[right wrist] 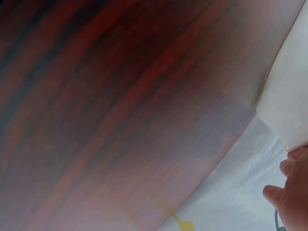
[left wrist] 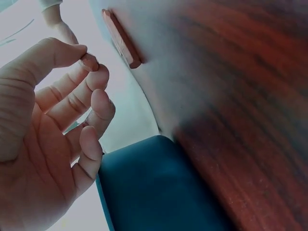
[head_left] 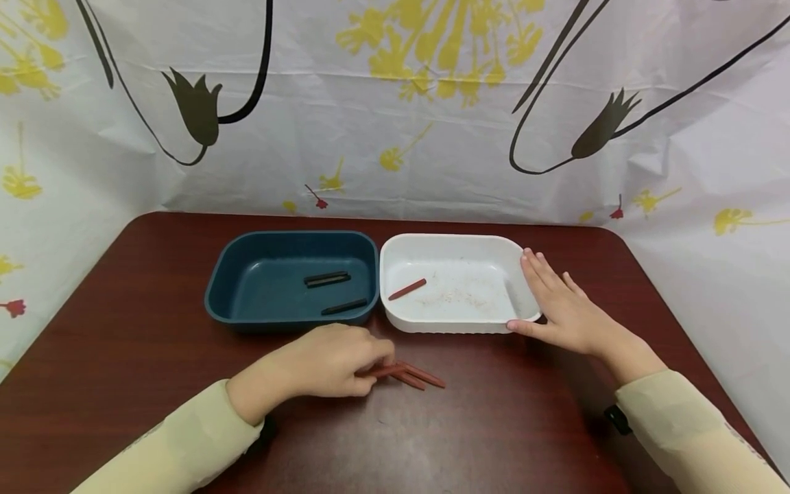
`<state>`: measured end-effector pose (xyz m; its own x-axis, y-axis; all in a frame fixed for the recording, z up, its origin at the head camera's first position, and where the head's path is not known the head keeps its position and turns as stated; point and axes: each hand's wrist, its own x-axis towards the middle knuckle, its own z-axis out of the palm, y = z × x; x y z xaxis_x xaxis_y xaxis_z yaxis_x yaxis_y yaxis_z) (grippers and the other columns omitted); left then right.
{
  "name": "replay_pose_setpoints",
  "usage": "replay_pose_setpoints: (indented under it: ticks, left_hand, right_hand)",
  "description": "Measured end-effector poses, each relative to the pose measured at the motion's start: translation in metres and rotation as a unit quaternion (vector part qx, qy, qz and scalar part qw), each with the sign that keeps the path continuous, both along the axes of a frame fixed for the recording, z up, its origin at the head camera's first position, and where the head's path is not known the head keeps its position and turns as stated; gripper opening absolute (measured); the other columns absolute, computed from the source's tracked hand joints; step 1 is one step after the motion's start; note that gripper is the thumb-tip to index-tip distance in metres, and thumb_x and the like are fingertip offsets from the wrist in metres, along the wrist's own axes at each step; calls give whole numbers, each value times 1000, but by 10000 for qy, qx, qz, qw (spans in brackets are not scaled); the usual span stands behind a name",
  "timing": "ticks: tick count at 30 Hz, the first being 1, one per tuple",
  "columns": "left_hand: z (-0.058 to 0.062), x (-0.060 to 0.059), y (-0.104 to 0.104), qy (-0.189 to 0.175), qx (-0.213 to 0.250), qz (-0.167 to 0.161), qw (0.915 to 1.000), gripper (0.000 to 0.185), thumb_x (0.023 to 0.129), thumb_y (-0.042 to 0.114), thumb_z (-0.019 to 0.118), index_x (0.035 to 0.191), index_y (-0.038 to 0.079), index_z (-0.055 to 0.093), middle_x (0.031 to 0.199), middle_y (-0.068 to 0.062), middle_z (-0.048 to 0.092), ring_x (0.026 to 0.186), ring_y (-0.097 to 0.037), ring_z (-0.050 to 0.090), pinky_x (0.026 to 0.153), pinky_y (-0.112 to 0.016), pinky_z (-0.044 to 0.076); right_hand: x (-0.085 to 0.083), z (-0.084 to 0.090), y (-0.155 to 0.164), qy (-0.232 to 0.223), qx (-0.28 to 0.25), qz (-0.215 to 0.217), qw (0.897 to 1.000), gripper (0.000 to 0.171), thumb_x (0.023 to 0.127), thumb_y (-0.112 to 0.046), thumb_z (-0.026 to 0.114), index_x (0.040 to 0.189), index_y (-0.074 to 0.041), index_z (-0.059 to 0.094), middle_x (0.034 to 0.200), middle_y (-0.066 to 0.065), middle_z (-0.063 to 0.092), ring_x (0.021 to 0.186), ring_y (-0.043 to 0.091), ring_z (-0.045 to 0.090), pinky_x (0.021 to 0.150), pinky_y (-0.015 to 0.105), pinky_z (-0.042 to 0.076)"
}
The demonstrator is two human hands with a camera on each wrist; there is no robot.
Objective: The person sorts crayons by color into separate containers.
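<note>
On the dark red table (head_left: 506, 412), a few red sticks (head_left: 420, 375) lie in front of the two trays. My left hand (head_left: 378, 367) pinches the near end of one of them; in the left wrist view thumb and forefinger meet at their tips (left wrist: 89, 60), and another red stick (left wrist: 121, 39) lies beyond. The blue tray (head_left: 230, 274) holds two black sticks (head_left: 327, 278). The white tray (head_left: 395, 254) holds one red stick (head_left: 407, 289). My right hand (head_left: 546, 296) rests flat against that tray's right rim, fingers straight, thumb at the front corner.
The two trays stand side by side at the middle of the table, touching. A flowered white sheet (head_left: 395, 137) hangs behind and at both sides. The right wrist view shows bare table (right wrist: 120, 120), a white tray corner (right wrist: 286, 96) and my fingertips (right wrist: 288, 197).
</note>
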<state>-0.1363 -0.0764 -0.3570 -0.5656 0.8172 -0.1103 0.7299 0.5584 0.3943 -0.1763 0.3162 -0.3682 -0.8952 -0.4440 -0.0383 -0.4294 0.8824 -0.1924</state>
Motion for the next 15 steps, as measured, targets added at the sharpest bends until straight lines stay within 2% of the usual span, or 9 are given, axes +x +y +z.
replay_pose_setpoints:
  ticks: [6,15]
  left_hand:
    - [5,-2,-1,95,5,52,9999,8,90,21,68,95,23,63,69,9,54,63,-5,48,57,-21,42]
    - [9,-5,1,280,-34,95,9996,12,89,21,67,101,23,65,71,11,54,66,-6,49,58,-21,42]
  right_hand:
    - [0,1,0,2,6,6,10000,108,90,-59,62,160,-7,-3,168,3,-11,156,30,-5,115,71,13]
    - [0,0,0,21,21,-4,10000,109,90,-59,62,160,-6,-2,168,4,-10,156,31,-4,115,72,14]
